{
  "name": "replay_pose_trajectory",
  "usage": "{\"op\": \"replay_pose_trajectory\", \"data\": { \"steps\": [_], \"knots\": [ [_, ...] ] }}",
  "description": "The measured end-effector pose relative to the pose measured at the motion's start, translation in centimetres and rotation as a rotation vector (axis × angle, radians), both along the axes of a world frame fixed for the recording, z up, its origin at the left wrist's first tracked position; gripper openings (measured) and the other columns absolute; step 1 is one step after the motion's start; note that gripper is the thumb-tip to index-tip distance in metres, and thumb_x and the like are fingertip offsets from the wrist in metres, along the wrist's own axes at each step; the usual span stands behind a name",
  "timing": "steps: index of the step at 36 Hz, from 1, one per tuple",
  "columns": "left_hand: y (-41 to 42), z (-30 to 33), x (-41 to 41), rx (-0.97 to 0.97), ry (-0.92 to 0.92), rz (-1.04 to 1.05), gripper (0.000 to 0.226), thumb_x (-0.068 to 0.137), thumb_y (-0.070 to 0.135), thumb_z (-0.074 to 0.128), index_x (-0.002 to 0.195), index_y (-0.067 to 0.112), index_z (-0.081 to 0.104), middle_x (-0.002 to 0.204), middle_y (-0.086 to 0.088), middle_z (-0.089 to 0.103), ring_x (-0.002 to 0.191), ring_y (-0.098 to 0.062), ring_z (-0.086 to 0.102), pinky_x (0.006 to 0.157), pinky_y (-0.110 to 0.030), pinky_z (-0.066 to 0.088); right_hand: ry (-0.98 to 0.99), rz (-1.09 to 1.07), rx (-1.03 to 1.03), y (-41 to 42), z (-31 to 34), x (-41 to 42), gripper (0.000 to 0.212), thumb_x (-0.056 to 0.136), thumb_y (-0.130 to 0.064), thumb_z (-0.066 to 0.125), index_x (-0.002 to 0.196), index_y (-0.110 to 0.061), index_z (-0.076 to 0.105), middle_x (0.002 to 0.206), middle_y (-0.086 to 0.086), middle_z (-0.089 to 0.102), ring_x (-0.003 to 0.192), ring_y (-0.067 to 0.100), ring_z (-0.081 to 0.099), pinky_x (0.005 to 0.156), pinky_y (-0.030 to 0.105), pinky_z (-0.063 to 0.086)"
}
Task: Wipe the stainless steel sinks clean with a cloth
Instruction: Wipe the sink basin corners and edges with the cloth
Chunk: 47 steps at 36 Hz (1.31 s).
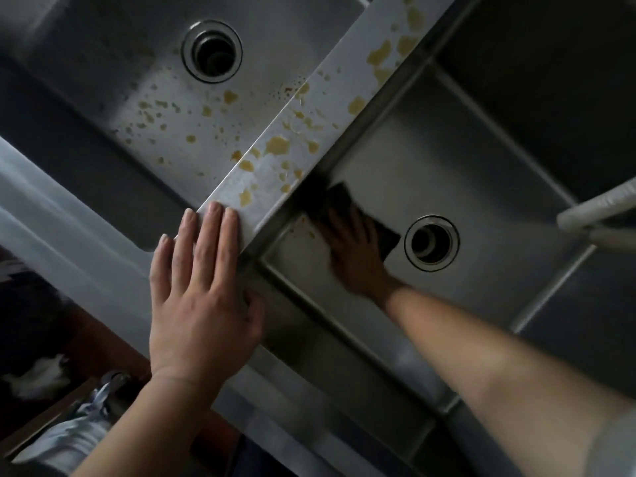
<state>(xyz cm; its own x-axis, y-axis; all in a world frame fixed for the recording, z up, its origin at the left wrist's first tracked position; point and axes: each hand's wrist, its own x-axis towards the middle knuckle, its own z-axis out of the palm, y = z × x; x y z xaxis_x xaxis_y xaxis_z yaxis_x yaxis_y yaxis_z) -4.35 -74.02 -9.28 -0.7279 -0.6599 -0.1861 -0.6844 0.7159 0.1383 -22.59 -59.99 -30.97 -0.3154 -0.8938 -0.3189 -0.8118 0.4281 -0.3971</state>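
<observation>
Dark cloth [347, 201] lies flat on the floor of the right sink [481, 166], pressed under the right hand [354, 253], its far edge up against the basin wall below the divider and one corner poking out toward the right drain [431, 242]. Right hand lies on top of the cloth with fingers spread and fairly straight, palm down, pressing rather than gripping; hand and cloth are both blurred, so the exact finger outline and the cloth's edge nearest the wall are hard to make out. A few yellowish spots [303, 225] sit on the basin floor just beside the fingers, near the corner. Left hand [199, 297] rests flat on the near end of the steel divider [309, 139] between the two basins, fingers straight and close together, holding nothing, thumb lying down along the divider's edge on the right-sink side. Divider carries many yellow-brown splotches [275, 146] along its length, running away from the fingertips. Left sink [103, 80] shows the same spotting scattered across its floor between the divider and the left drain [211, 49]. A pale hose or pipe [599, 208] enters from the right edge, cut off by the frame. Lower left is dim: something white and crumpled [38, 373] and a pale blue-grey fabric [75, 438] below the counter edge, neither identifiable. Right forearm runs out of frame at the lower right.
</observation>
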Motion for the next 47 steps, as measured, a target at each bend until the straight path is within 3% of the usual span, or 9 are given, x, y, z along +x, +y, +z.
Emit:
{"op": "replay_pose_trajectory", "data": {
  "steps": [4,6,12,15,22,29,34,40,47],
  "knots": [
    [0.0,0.0,0.0,0.005,-0.009,-0.001,0.092,0.080,0.042,0.051,0.158,0.011,0.013,0.165,-0.011,0.013,0.154,-0.029,0.004,0.124,-0.051,0.007,-0.047,0.322,-0.071,5.1,-0.6,1.5,0.056,0.097,-0.019,0.053,0.151,-0.026,0.039,0.159,0.004,0.033,0.147,0.044,0.020,0.115,0.059,0.019],
    [0.1,0.0,0.0,0.001,0.000,0.007,0.091,0.080,0.043,0.047,0.158,0.011,0.014,0.165,-0.011,0.014,0.154,-0.028,0.005,0.123,-0.052,0.009,0.009,0.288,-0.021,4.1,-0.9,-1.0,0.058,0.097,-0.021,0.048,0.153,-0.030,0.032,0.162,0.003,0.027,0.149,0.038,0.019,0.117,0.056,0.021],
    [0.1,-0.2,0.2,-0.010,0.005,0.009,0.093,0.079,0.040,0.055,0.157,0.010,0.016,0.165,-0.011,0.016,0.153,-0.029,0.007,0.123,-0.052,0.010,0.021,-0.723,-0.004,-6.3,-0.4,-10.4,0.053,0.104,-0.031,0.030,0.157,-0.030,0.021,0.166,0.002,0.010,0.153,0.030,0.006,0.121,0.049,0.008],
    [0.1,-0.1,0.1,-0.009,-0.005,0.012,0.092,0.080,0.039,0.056,0.158,0.010,0.016,0.165,-0.010,0.015,0.153,-0.028,0.006,0.123,-0.051,0.009,-0.083,-0.911,-0.011,-10.0,-0.2,-11.6,0.051,0.107,-0.035,0.028,0.156,-0.033,0.019,0.166,-0.004,0.008,0.153,0.025,-0.001,0.122,0.043,0.000],
    [0.3,-0.1,0.1,-0.006,0.002,0.015,0.089,0.085,0.041,0.054,0.158,0.012,0.013,0.166,-0.009,0.013,0.154,-0.027,0.004,0.124,-0.050,0.006,-0.136,-0.690,-0.031,-7.0,0.4,1.2,0.049,0.106,-0.029,0.038,0.154,-0.027,0.029,0.165,-0.001,0.017,0.153,0.026,0.005,0.119,0.042,0.012],
    [0.3,0.0,0.1,-0.002,-0.020,0.021,0.094,0.081,0.037,0.059,0.159,0.014,0.009,0.166,-0.007,0.009,0.154,-0.026,0.000,0.124,-0.048,0.004,-0.424,-0.075,-0.068,-1.3,0.9,9.1,0.048,0.090,-0.009,0.051,0.136,-0.019,0.060,0.151,0.004,0.046,0.148,0.035,0.023,0.114,0.048,0.015],
    [0.3,-0.1,0.1,-0.011,-0.007,0.030,0.095,0.081,0.036,0.059,0.159,0.015,0.009,0.167,-0.006,0.009,0.154,-0.025,-0.001,0.124,-0.048,0.004,-0.223,0.270,0.056,-2.0,0.5,5.8,0.045,0.101,-0.033,0.045,0.145,-0.040,0.045,0.159,-0.011,0.032,0.149,0.029,0.019,0.110,0.047,0.018],
    [0.4,-0.3,0.2,-0.025,0.018,0.041,0.095,0.079,0.035,0.059,0.158,0.016,0.011,0.166,-0.005,0.010,0.154,-0.024,0.002,0.124,-0.047,0.004,-0.136,0.279,0.065,-2.4,0.6,6.6,0.043,0.102,-0.037,0.043,0.145,-0.038,0.046,0.158,-0.010,0.034,0.147,0.030,0.024,0.106,0.044,0.021],
    [0.4,-0.3,0.1,-0.038,0.025,0.035,0.095,0.080,0.034,0.062,0.158,0.015,0.011,0.166,-0.005,0.011,0.154,-0.026,0.004,0.124,-0.048,0.006,-0.307,0.287,0.158,7.8,2.2,4.9,0.049,0.100,-0.017,0.051,0.147,-0.030,0.046,0.159,-0.004,0.031,0.146,0.039,0.025,0.113,0.049,0.024]
  ]
}}
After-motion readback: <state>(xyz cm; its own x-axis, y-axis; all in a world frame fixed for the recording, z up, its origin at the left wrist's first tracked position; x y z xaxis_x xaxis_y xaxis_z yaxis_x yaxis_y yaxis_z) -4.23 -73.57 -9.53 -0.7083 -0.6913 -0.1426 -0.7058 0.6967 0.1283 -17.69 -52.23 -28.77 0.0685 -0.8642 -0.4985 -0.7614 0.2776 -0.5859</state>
